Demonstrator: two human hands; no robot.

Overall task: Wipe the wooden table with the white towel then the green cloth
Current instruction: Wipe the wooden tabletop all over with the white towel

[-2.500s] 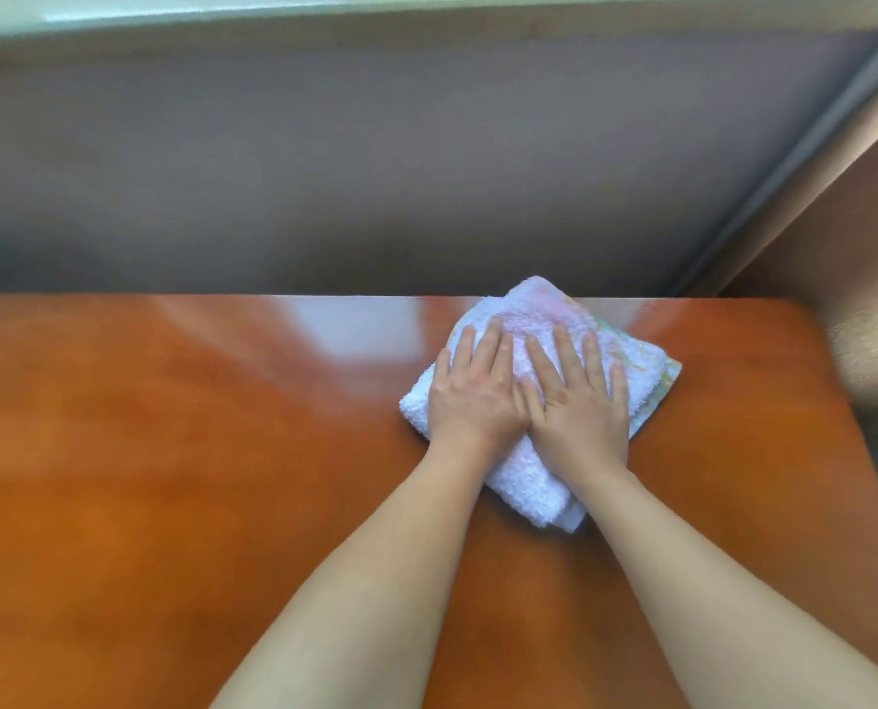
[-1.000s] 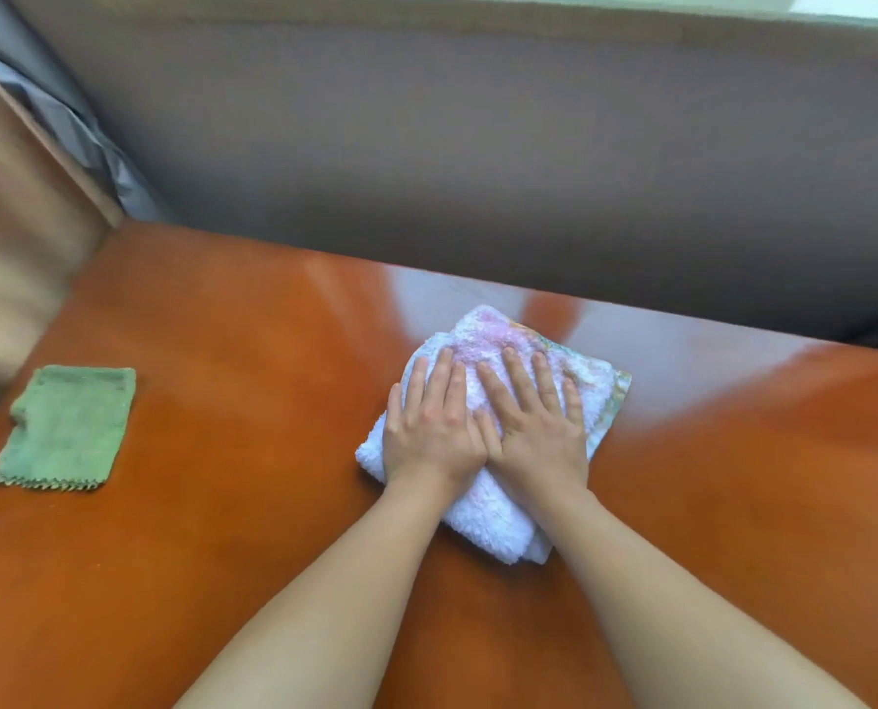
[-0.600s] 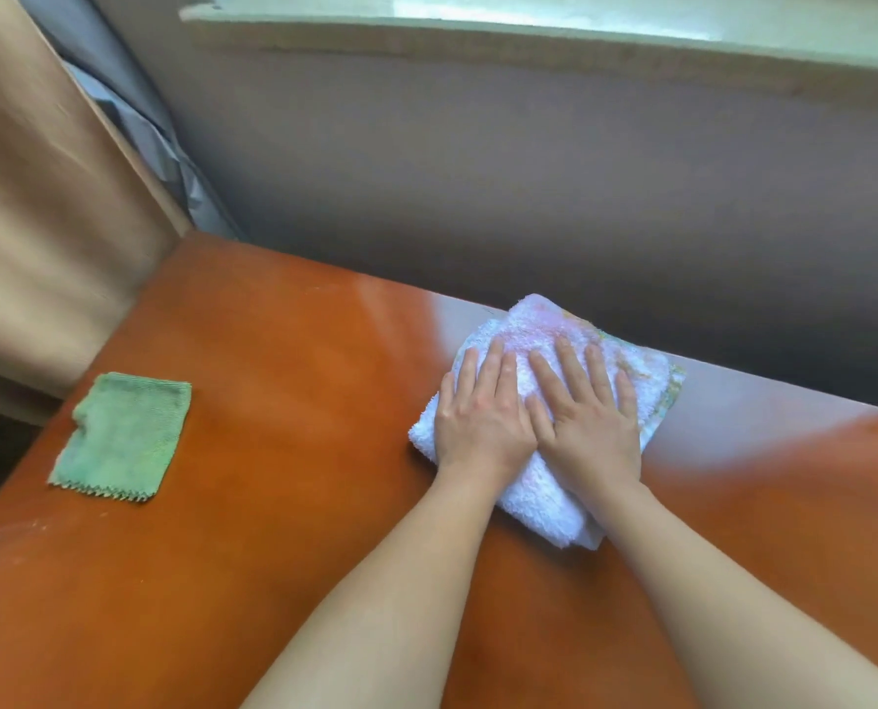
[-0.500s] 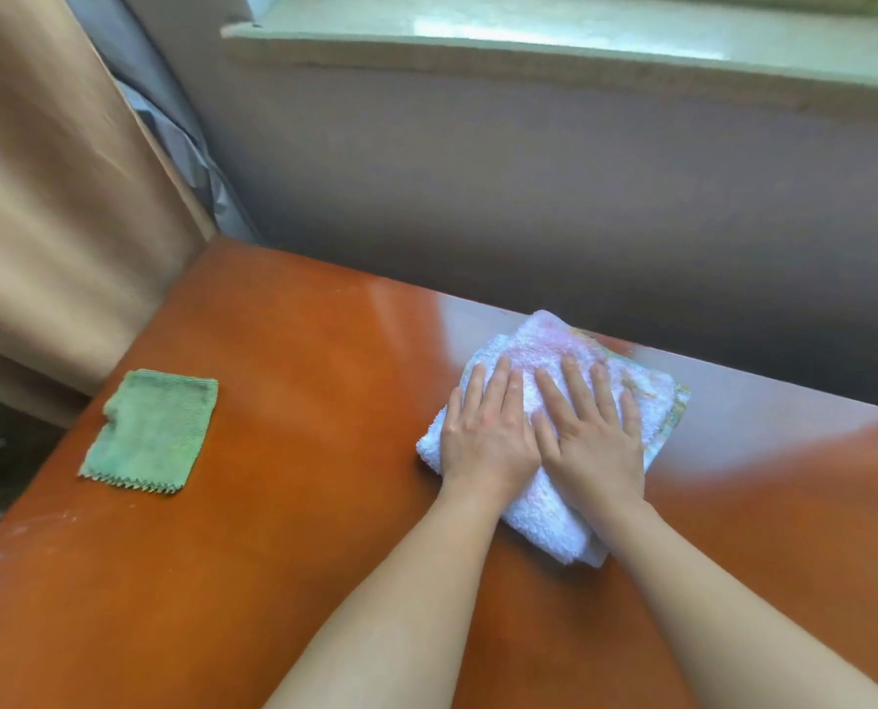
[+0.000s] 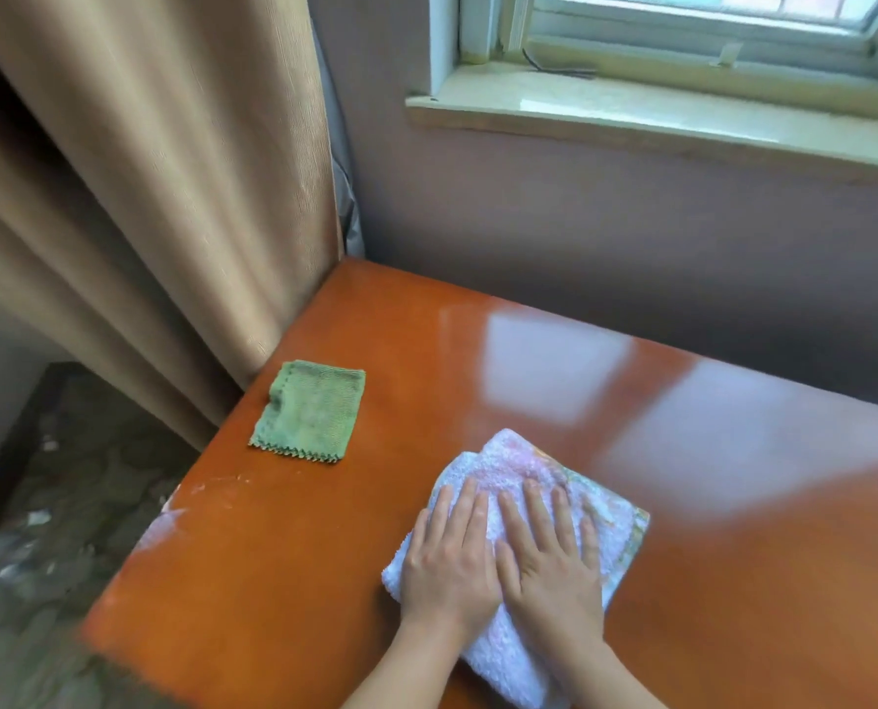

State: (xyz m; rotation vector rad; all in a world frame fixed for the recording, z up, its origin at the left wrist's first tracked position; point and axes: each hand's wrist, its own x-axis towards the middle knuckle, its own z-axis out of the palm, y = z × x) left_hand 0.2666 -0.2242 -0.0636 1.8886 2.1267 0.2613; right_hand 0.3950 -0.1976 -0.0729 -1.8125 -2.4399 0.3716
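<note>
A folded white towel [image 5: 508, 465] lies on the glossy orange-brown wooden table [image 5: 733, 504]. My left hand [image 5: 449, 560] and my right hand [image 5: 549, 555] press flat on it side by side, fingers straight and pointing away from me. The hands cover most of the towel's middle. A small green cloth [image 5: 308, 410] lies flat near the table's left edge, well apart from the towel and both hands.
A tan curtain [image 5: 145, 197] hangs against the table's left edge. A wall and a window sill [image 5: 657, 120] stand behind the table. White smudges [image 5: 191, 504] mark the table's near left edge. The floor [image 5: 43, 529] lies to the left, below.
Both hands have slid the towel left across the table and then back toward me. The view has swung left and up, bringing the green cloth, curtain and window into sight.
</note>
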